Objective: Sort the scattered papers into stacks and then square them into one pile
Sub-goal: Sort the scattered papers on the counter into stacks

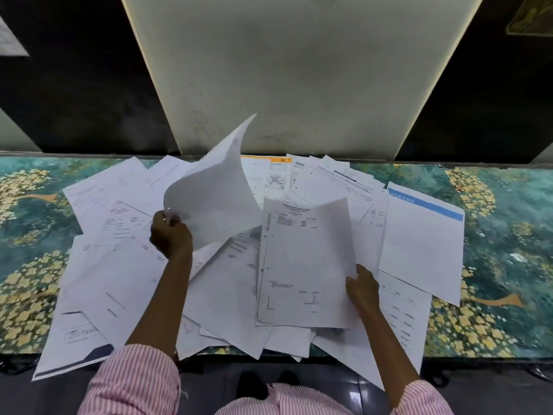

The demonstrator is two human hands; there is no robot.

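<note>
Pinching left fingers [173, 220]: curled together on the lower corner of a blank sheet [215, 199], which is lifted off the heap and bows upward, its top corner in front of the white panel
Right fingers [352, 279]: thumb pressed on the right edge of a printed sheet [305, 265]; the rest are hidden under the paper, clamping it just above the heap
Left hand [170, 235]: raised over the left-centre of the papers
Right hand [362, 287]: at the near right corner of the printed sheet
Sleeves [134, 381]: pink-and-white stripes, at the near edge
Scattered papers [119, 271]: unsorted, overlapping at many angles across the table; some overhang the near edge
Blue-banded sheet [425, 241]: far right of the heap
Orange-headed sheet [279, 160]: at the far edge, partly covered
Tablecloth [508, 235]: teal with yellow flowers
White panel [299, 70]: behind the table, between dark areas
</note>
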